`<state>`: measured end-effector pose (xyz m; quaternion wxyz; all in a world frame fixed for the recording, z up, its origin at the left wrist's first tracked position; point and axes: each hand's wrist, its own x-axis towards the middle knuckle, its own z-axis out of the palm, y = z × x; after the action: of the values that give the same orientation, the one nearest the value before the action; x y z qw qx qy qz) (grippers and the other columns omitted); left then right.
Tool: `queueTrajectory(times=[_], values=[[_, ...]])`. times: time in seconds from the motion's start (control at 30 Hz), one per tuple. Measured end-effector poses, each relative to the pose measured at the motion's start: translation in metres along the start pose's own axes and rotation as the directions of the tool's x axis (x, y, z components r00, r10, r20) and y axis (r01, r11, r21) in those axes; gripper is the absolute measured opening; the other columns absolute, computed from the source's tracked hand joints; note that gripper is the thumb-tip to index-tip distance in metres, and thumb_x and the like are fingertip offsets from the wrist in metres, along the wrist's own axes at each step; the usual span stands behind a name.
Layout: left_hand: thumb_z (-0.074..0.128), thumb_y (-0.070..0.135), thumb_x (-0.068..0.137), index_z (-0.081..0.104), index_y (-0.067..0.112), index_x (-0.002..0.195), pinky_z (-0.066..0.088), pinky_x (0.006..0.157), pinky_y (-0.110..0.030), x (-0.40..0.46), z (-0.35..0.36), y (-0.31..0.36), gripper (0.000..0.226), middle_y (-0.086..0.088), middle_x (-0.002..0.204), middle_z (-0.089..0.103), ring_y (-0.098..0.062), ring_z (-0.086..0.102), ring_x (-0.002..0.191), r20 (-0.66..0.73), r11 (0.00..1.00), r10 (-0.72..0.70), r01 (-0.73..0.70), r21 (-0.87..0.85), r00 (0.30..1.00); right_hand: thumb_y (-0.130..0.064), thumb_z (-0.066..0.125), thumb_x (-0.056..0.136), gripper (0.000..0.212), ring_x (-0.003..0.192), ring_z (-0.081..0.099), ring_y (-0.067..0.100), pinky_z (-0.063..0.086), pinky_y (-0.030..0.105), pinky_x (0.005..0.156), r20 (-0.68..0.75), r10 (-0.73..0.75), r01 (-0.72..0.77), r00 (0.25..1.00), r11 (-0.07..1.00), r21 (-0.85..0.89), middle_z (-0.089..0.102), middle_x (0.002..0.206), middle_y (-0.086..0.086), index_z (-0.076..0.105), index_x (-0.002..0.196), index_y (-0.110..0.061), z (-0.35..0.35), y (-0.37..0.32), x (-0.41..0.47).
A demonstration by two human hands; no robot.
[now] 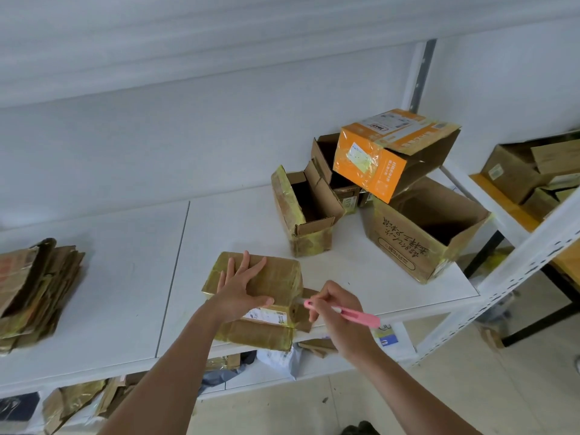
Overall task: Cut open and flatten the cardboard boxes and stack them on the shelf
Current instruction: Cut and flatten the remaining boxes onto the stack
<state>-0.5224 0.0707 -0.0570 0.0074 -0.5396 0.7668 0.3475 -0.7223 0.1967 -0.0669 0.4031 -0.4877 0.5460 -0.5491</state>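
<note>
— Both grips are doing different jobs, yes? What is each one for?

— Left hand (241,290) lies spread flat on top of the taped box (260,293), fingers straight, pressing it down so it cannot slide on the shelf (131,277). Right hand (332,309) pinches a pink cutter (345,313) with curled fingers, its tip touching the box's right end, where a small flap sticks out.

— Why work at that end?

— I judge the tape seam runs there; cutting it would free the flaps so the box can fold flat. Pressure from above gives the blade something firm to work against.

— And the box sits where?

— At the front edge of the white shelf, close to the person, label facing them.

— What about the rest?

— Flattened cardboard (34,290) is piled at the shelf's left end, well apart, so finished pieces seem to go there. Open boxes wait at the right: a small open box (301,215), a large brown box (420,240) and an orange box (386,155) tipped on top of others.

— Any risk?

— The left thumb lies near the blade's line; a slip could reach it.
</note>
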Motion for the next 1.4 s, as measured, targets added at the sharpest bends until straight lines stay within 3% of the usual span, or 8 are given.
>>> queueTrajectory(times=[0.17,0.33,0.5,0.73,0.9,1.03,1.17,1.4], values=[[0.062,0.063,0.083,0.019,0.051,0.149,-0.011,0.119,-0.046,-0.004,0.011,0.004,0.08,0.011,0.162,-0.019,-0.016,-0.026,0.146,-0.14,0.992,-0.113,0.103,-0.073,0.984,-0.012,0.054,0.1,0.012,0.071,0.062,0.03,0.051,0.037,0.065,-0.088,-0.057,0.052,0.994,0.997,-0.056,0.063,0.074,0.013,0.054,0.09,-0.005,0.005,-0.007,0.043],[0.067,0.079,0.063,-0.018,0.023,0.154,0.001,0.119,-0.053,-0.016,0.014,0.0,0.137,-0.007,0.156,-0.035,-0.038,-0.022,0.146,-0.354,0.863,-0.505,0.461,-0.205,0.788,-0.015,0.05,0.102,0.016,0.056,0.053,0.033,0.043,0.041,0.05,-0.103,-0.155,0.138,0.982,0.978,-0.155,0.057,0.067,0.018,0.051,0.092,-0.004,0.028,0.003,0.056],[0.089,0.038,0.066,0.017,0.004,0.141,0.048,0.1,-0.052,-0.017,-0.001,-0.009,0.11,-0.022,0.142,0.042,-0.039,0.052,0.122,-0.241,0.639,-0.682,0.403,-0.655,0.69,-0.016,0.049,0.102,0.013,0.055,0.059,0.024,0.047,0.043,0.05,-0.092,-0.207,0.178,0.974,0.952,-0.25,0.062,0.068,0.011,0.047,0.089,-0.017,0.039,0.016,0.042],[0.078,0.014,0.082,0.03,0.024,0.153,0.043,0.103,-0.039,-0.009,-0.009,-0.003,0.087,-0.004,0.14,0.053,-0.026,0.053,0.123,-0.325,0.841,-0.399,0.201,-0.502,0.857,-0.013,0.048,0.103,0.017,0.057,0.065,0.011,0.053,0.027,0.057,-0.052,-0.174,0.165,0.983,0.975,-0.151,0.06,0.067,-0.002,0.048,0.091,-0.025,0.056,0.013,0.021],[0.069,0.009,0.089,0.044,0.042,0.143,0.041,0.092,-0.021,-0.003,-0.01,0.008,0.068,0.004,0.136,0.054,-0.015,0.053,0.118,-0.149,0.922,-0.105,0.04,-0.385,0.983,-0.015,0.05,0.102,0.01,0.052,0.044,0.007,0.036,0.025,0.049,-0.219,-0.163,0.135,0.962,0.981,-0.138,0.049,0.063,0.001,0.051,0.092,-0.012,0.035,0.006,0.049],[0.061,0.024,0.096,0.037,0.041,0.147,0.028,0.115,-0.035,0.0,-0.007,0.013,0.059,0.006,0.158,0.03,-0.02,0.033,0.141,-0.174,0.99,-0.036,0.011,-0.141,0.984,-0.017,0.051,0.102,0.011,0.068,0.058,0.036,0.046,0.049,0.058,-0.147,-0.051,0.044,0.988,0.998,-0.051,0.061,0.077,0.02,0.052,0.096,-0.007,0.026,0.006,0.067],[0.055,0.08,0.073,0.001,0.041,0.155,-0.001,0.119,-0.051,-0.007,0.013,0.014,0.105,0.002,0.164,-0.008,-0.023,-0.005,0.152,-0.1,0.975,-0.116,0.132,0.178,0.988,-0.019,0.052,0.101,0.01,0.077,0.066,0.023,0.054,0.039,0.064,-0.16,-0.017,0.011,0.987,0.999,-0.038,0.068,0.082,0.007,0.054,0.097,-0.011,0.03,0.012,0.063],[0.086,0.051,0.06,0.023,0.042,0.152,-0.004,0.121,-0.05,-0.013,-0.012,-0.006,0.112,0.01,0.159,0.018,-0.018,0.024,0.144,-0.113,0.994,-0.018,0.03,0.11,0.993,-0.014,0.052,0.101,0.01,0.068,0.059,0.032,0.049,0.045,0.06,-0.098,-0.058,0.056,0.993,0.998,-0.021,0.063,0.076,0.013,0.052,0.094,-0.007,0.039,0.011,0.033]])
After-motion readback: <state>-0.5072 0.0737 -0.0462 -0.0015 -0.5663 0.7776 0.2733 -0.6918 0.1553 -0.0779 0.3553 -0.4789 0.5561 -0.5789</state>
